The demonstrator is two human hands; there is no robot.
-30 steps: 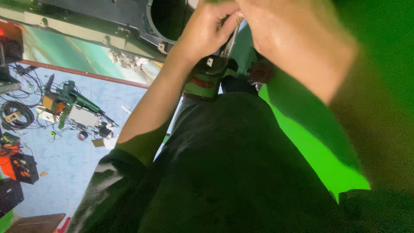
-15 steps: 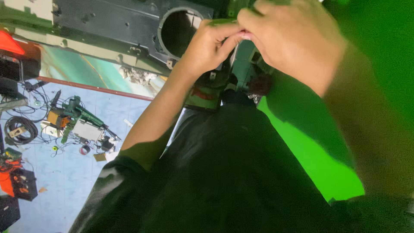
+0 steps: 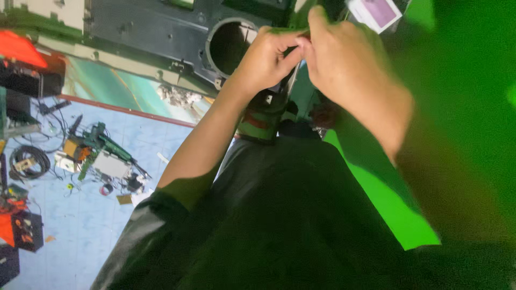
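Both hands' fingers point(image 3: 293, 45) pinch a thin metal rod point(image 3: 291, 80) between them.

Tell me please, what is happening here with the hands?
A person's left hand and right hand meet, fingertips pinched together on a slim grey metal rod, just beside the round opening of a black metal panel. Below them sits a green and red cylindrical tool body. Tools and cables lie on the pale blue tiled floor.

- Green power tool point(image 3: 99, 140) lying on the blue tiled floor point(image 3: 80, 231), left of frame.
- Coiled black cable point(image 3: 28, 161), far left.
- Red-and-black case point(image 3: 29, 70), upper left.
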